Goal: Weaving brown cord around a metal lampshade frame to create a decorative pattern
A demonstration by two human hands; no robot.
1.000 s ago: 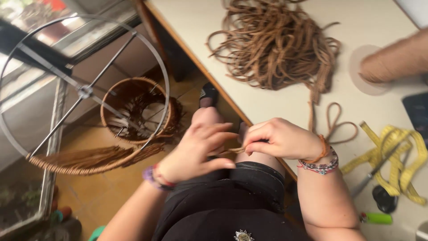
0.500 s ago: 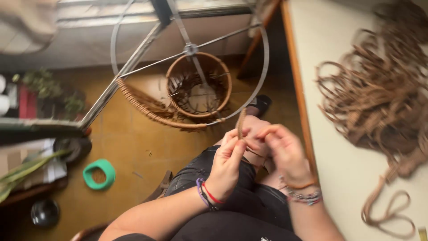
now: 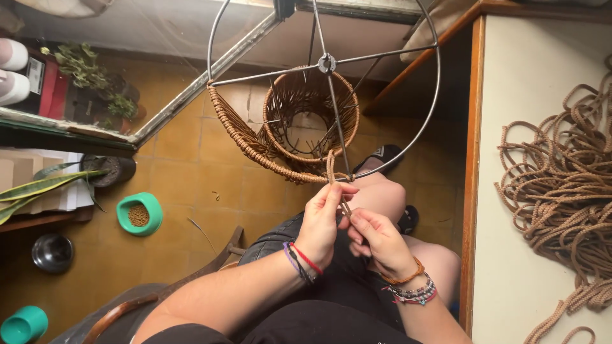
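Both hands now sit closer to the round metal wire frame (image 3: 331, 64) than a moment ago. Left hand (image 3: 322, 223) and right hand (image 3: 379, 239) pinch the brown woven cord (image 3: 333, 171) at the frame's lower rim, fingers closed; the weaving continues.

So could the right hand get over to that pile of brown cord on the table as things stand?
Probably yes. The right hand pinches the cord strand with the left hand, so it must let go first. The cord pile lies on the table to its right, with nothing between.
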